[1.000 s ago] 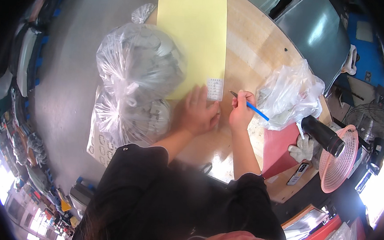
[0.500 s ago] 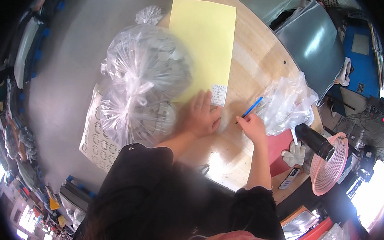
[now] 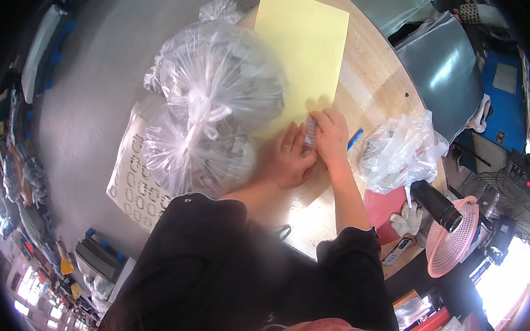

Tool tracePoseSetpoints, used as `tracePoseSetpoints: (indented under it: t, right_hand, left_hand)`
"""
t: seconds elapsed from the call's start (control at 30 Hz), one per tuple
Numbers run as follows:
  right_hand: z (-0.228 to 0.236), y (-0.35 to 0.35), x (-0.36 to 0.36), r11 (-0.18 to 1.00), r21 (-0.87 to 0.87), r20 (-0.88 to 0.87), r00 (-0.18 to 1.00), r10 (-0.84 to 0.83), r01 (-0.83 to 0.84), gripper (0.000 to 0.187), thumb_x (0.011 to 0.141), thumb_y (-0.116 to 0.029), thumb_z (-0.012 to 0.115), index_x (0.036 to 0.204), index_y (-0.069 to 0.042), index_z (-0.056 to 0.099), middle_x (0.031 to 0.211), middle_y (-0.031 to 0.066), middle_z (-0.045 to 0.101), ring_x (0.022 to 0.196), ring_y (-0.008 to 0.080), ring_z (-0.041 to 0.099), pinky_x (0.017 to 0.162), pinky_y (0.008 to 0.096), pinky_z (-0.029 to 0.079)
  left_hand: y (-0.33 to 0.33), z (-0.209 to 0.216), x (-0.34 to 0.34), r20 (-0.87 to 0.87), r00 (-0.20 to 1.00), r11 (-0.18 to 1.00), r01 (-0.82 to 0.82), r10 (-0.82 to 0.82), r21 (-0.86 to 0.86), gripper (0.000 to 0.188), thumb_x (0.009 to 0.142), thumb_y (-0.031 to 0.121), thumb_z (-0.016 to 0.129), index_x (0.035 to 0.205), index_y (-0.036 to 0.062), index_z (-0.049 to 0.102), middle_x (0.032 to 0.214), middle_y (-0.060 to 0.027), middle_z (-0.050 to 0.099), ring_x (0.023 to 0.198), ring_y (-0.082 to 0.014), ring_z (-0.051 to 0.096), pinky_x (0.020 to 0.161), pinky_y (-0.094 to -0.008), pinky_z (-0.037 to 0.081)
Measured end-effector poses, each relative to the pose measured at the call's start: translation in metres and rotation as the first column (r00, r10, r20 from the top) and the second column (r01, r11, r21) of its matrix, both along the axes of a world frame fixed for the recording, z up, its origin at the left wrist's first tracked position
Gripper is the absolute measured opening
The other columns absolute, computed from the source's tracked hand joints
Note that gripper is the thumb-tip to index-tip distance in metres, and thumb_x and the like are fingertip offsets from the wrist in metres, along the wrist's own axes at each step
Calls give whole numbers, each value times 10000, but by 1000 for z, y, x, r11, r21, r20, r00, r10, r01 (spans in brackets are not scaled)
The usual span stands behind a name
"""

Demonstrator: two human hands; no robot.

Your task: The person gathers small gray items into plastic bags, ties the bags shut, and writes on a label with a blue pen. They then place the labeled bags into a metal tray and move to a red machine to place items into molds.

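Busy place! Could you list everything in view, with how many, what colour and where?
Table: one, pale wood, centre
Sheet: one, yellow, upper centre
Label: one, whitish, at the sheet's lower right corner
Pen: one, blue, beside the right hand
Large knotted bags: two, clear, left of centre
Patterned sheet: one, cream with dark outlines, lower left
Crumpled bag: one, whitish clear, right
Glove: one, white, lower right
Cylinder: one, black, right
Basket: one, pink, far right
Rim clutter: too crowded to count
Left hand: one, bare, left of the label
Right hand: one, bare, fingers over the label
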State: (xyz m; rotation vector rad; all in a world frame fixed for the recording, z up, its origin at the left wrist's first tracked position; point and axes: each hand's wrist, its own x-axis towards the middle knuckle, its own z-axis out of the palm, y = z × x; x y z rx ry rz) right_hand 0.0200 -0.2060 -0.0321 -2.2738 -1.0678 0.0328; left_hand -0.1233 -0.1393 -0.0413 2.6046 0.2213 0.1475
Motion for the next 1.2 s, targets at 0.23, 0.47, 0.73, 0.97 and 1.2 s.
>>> tracePoseSetpoints:
  t: [0.23,0.47,0.73,0.97,1.2]
  right_hand:
    - [1,2,0,998,-59,33,999,30,-28,195,713,-48,593,870,-113,690,884,58,622,837,280,597,706,382,501]
    - [1,0,4,998,-39,103,993,59,-55,178,699,-53,605,846,-124,676,856,36,613,803,256,598,663,366,504]
    - [8,6,7,993,-61,158,981,111,-103,167,661,-71,616,813,-135,641,789,11,575,755,231,583,623,347,496]
    - [8,9,7,994,-70,156,983,94,-84,173,649,-80,624,809,-145,639,781,3,578,744,216,587,612,340,497]
    - [8,7,8,992,-84,117,988,100,-90,183,677,-33,638,826,-138,659,810,15,612,760,234,599,618,354,494]
  left_hand:
    - [1,0,1,28,1000,1000,-2,2,5,422,716,332,674,1120,219,629,1431,-253,363,1326,-467,320,1059,-569,275]
    - [-2,0,1,25,1000,1000,-19,18,16,422,729,342,665,1130,218,626,1425,-255,368,1324,-469,321,1059,-569,272]
    - [0,6,3,83,996,999,-35,36,-12,352,742,320,653,1050,149,635,1368,-307,446,1293,-485,381,1048,-571,312]
    - [1,7,3,78,997,1000,-27,28,-14,341,739,314,653,1038,151,637,1365,-308,447,1291,-482,384,1046,-566,317]
    - [0,2,2,52,998,1000,-20,20,1,379,743,335,652,1088,180,627,1388,-288,416,1301,-474,363,1049,-568,299]
